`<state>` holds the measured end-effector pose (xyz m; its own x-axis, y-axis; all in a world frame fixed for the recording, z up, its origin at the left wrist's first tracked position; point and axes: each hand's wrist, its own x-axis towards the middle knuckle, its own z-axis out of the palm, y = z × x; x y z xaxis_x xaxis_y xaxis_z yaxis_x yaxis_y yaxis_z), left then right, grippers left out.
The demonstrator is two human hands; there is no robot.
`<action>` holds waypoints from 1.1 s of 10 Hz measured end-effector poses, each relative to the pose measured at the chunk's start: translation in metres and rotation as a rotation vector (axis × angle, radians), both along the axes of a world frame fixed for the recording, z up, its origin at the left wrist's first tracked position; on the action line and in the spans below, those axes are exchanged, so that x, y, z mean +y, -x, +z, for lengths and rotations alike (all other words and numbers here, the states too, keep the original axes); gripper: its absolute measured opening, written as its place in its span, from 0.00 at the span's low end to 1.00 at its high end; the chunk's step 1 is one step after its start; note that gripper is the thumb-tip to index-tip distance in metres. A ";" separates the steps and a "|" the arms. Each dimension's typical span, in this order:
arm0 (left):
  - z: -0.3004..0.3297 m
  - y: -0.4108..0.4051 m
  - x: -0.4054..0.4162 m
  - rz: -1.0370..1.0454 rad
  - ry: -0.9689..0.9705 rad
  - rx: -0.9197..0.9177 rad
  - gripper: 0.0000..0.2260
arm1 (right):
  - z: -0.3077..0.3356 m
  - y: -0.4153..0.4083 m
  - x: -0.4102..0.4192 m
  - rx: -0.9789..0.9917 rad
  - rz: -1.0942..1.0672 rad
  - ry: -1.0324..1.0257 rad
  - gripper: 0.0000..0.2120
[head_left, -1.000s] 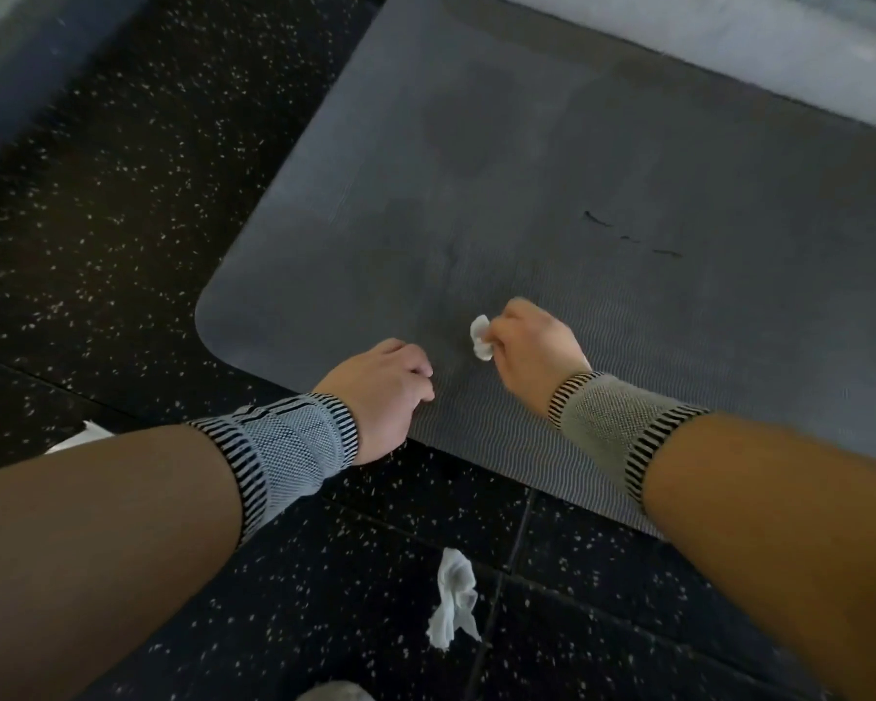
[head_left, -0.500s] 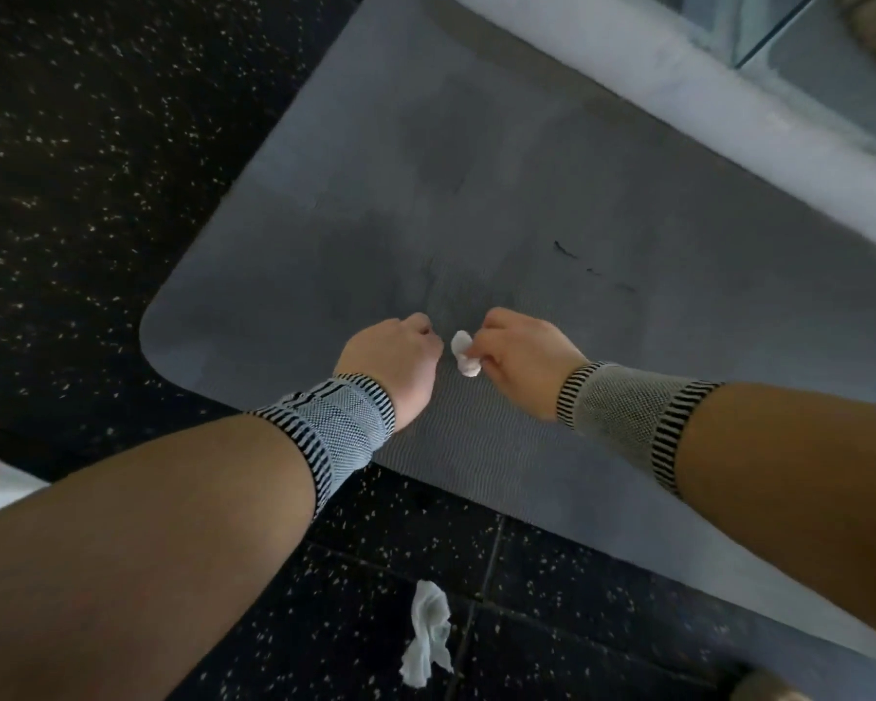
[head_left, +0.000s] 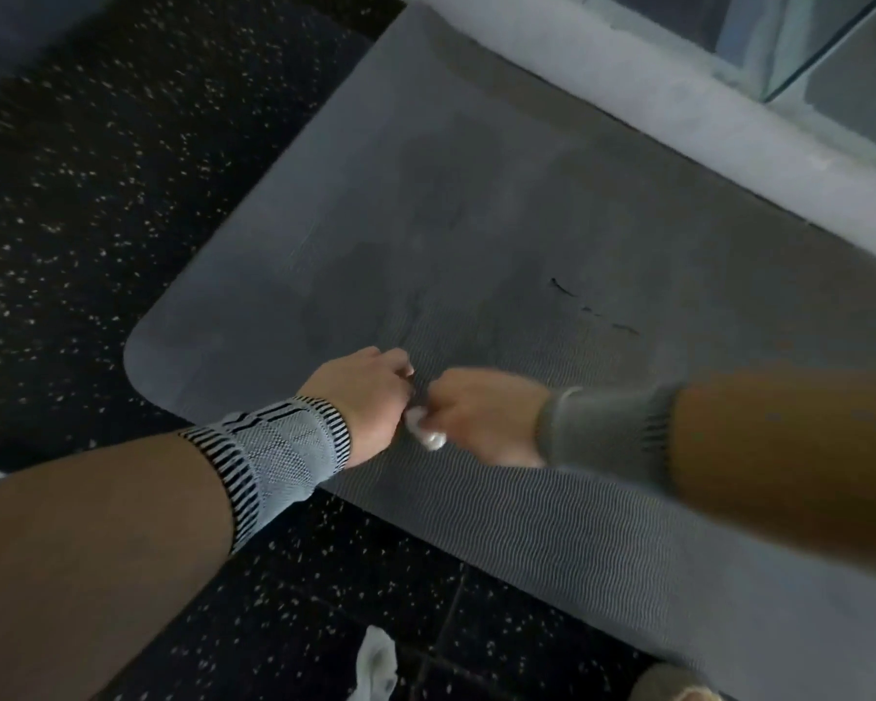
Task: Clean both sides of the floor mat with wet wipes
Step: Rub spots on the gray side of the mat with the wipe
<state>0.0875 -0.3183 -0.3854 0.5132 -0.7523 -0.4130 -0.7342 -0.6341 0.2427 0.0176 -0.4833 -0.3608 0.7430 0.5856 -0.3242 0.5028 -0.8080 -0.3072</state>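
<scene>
A grey floor mat (head_left: pixel 476 204) with a wavy ribbed texture lies on the dark speckled floor, with a few thin dark marks (head_left: pixel 592 308) on its right half. My right hand (head_left: pixel 481 414) is over the mat's near part and holds a small balled white wet wipe (head_left: pixel 426 435). My left hand (head_left: pixel 370 394), fingers curled, is right beside it and meets it at the wipe; whether it grips the wipe too is hidden. Both wrists wear knitted striped bands.
A crumpled used wipe (head_left: pixel 375 662) lies on the black speckled floor (head_left: pixel 97 169) near the bottom edge. A pale raised ledge (head_left: pixel 678 103) runs along the mat's far side, with glass panels (head_left: pixel 805 43) behind it. A light shoe tip (head_left: pixel 673 685) shows at the bottom right.
My two hands have come together over the mat's near part until they touch at the wipe. The view has shifted, and the mat sits further right in it.
</scene>
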 end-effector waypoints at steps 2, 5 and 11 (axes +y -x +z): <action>0.010 0.010 -0.002 -0.014 -0.176 0.031 0.23 | -0.039 -0.040 -0.059 -0.062 -0.235 0.019 0.11; 0.024 -0.005 -0.017 -0.176 -0.446 0.069 0.26 | -0.041 0.017 -0.038 -0.010 0.201 -0.208 0.08; -0.001 -0.003 -0.047 0.279 -0.198 -0.067 0.24 | -0.054 -0.057 -0.107 -0.309 -0.444 -0.163 0.10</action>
